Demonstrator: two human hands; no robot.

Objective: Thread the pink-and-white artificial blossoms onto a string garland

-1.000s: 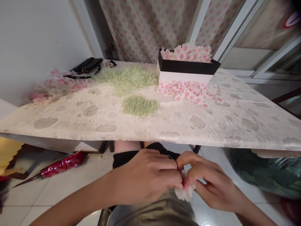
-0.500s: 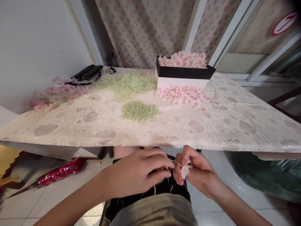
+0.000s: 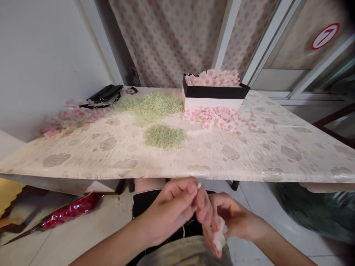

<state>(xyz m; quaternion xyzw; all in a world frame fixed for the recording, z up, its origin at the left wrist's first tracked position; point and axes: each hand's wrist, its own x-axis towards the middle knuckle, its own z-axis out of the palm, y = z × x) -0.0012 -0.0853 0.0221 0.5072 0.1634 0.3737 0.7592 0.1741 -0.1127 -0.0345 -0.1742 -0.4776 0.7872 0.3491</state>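
Observation:
My left hand (image 3: pixel 169 210) and my right hand (image 3: pixel 231 216) are close together in my lap, below the table edge. The left fingertips pinch a thin stem (image 3: pixel 199 186) with a pale tip. A small pale pink fabric flower (image 3: pixel 219 234) hangs low, held in the fingers of my right hand. Its join to the stem is hidden by my fingers. Behind them, a black-and-white box (image 3: pixel 213 99) on the table is heaped with pink blossoms, and loose blossoms (image 3: pixel 210 118) lie in front of it.
Two piles of pale green shreds (image 3: pixel 164 136) and scattered pink blossoms (image 3: pixel 69 118) lie on the patterned table (image 3: pixel 194 157), with a black bag (image 3: pixel 104 94) at the back. A red foil package (image 3: pixel 69 213) lies on the floor, and a dark green plastic sack (image 3: pixel 313 212) sits right.
The flower has dropped lower and my hands have turned, bringing the stem tip up above my left fingers. The table appears slightly lower in the view.

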